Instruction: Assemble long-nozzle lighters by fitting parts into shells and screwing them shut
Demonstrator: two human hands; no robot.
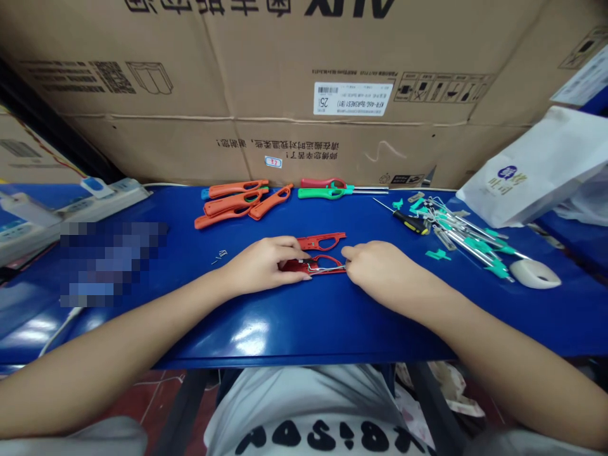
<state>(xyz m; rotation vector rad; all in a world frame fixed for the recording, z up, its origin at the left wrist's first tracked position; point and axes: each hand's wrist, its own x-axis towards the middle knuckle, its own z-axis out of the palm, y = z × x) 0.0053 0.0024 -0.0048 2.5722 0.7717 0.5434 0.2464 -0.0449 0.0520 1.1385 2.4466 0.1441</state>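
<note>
An opened red lighter casing half [327,271] lies on the table with thin wires and a small dark part inside it. My left hand [266,266] grips its left end between thumb and fingers. At the casing's right end, by the wires, my right hand [380,272] is closed in a pinch; its fingertips and whatever they hold are hidden. Just behind lies the other red casing half [327,242], with its oval trigger opening. Several small screws [219,256] are scattered left of my left hand.
Orange lighter handles [232,204] lie at the back left, and red and green lighters [323,192] at back centre. On the right are a screwdriver [411,221], metal lighter tubes with green parts [468,237], a white oval object [536,274] and a paper bag [532,171]. Cardboard [266,95] stands behind.
</note>
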